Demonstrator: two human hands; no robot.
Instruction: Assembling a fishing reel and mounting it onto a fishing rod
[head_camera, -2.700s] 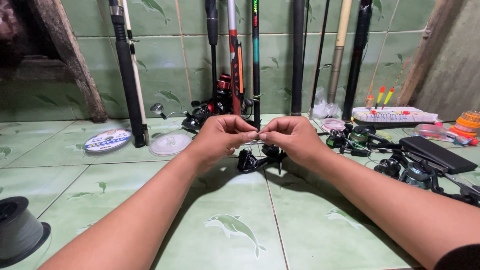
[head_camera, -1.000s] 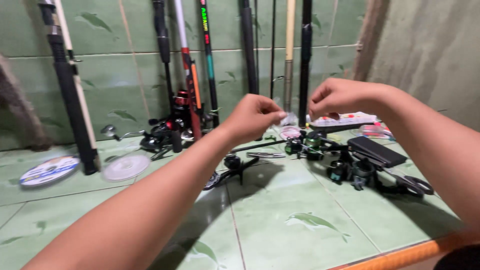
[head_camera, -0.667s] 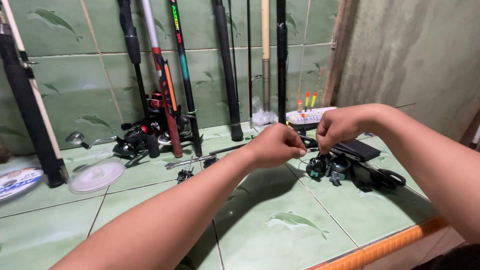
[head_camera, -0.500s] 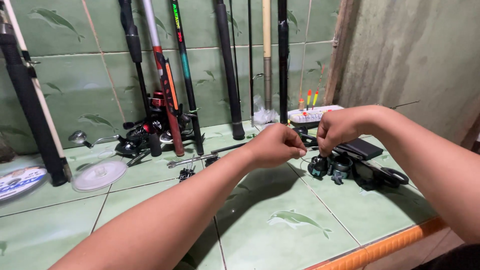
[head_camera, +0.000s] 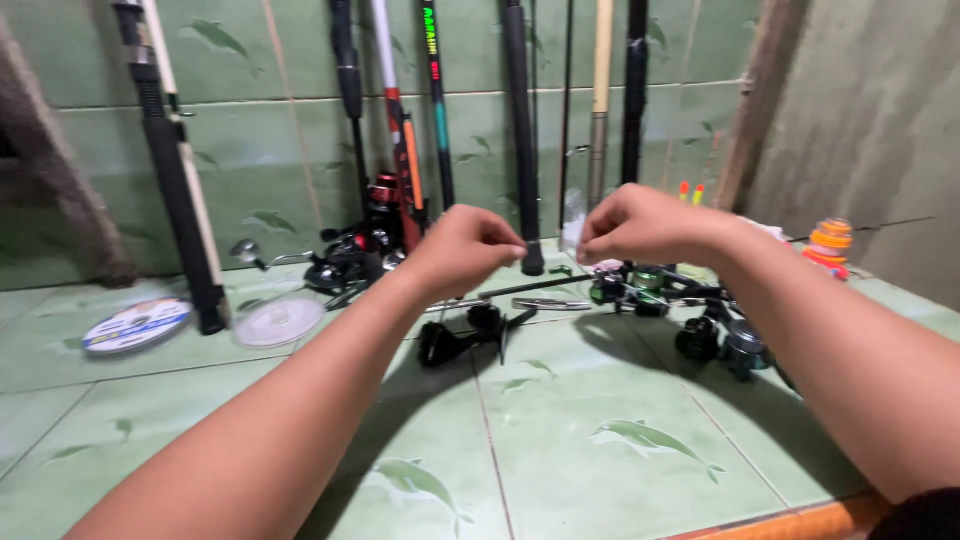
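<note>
My left hand (head_camera: 470, 245) and my right hand (head_camera: 640, 225) are raised at chest height, a short gap apart, each with thumb and fingertips pinched together. They seem to pinch a very fine fishing line stretched between them, too thin to see clearly. Below my left hand a black fishing reel (head_camera: 465, 335) lies on the green tiled floor (head_camera: 600, 440), with a thin rod piece (head_camera: 530, 295) behind it.
Several fishing rods (head_camera: 520, 130) lean against the tiled wall. More reels (head_camera: 720, 340) lie at the right, another reel (head_camera: 340, 265) at the wall. Two flat line spools (head_camera: 135, 325) (head_camera: 278, 320) lie at the left. An orange spool stack (head_camera: 830, 245) stands far right.
My hands were touching over the black reel, then drew apart. The view swung right and has come back left. The gap between my hands is now narrower than half a second ago.
</note>
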